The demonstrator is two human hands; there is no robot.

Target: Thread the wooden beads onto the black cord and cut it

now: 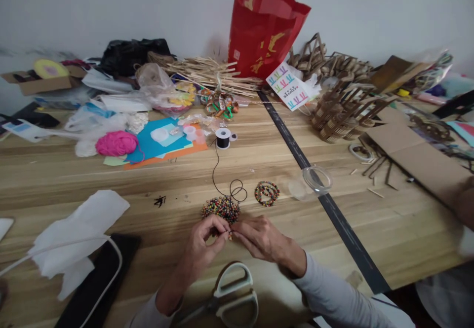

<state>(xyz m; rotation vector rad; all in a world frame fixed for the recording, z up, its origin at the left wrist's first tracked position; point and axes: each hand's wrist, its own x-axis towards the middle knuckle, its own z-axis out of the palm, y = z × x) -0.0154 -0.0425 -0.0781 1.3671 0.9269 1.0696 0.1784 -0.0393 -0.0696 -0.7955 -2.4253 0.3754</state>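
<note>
My left hand and my right hand meet at the near side of the table, fingertips pinched on a black cord. A few small beads hang just below the fingers. Behind my hands lies a heap of multicoloured beads. From a spool of black cord the line runs down and loops beside the heap. To the right rests a coiled beaded bracelet. Large white-handled scissors lie below my hands, close to my body.
A clear round lid sits on a dark strip. Pink yarn, blue paper and a red bag stand farther back. Small wooden buckets are at the right. White tissue lies left. Part of another person shows at the right edge.
</note>
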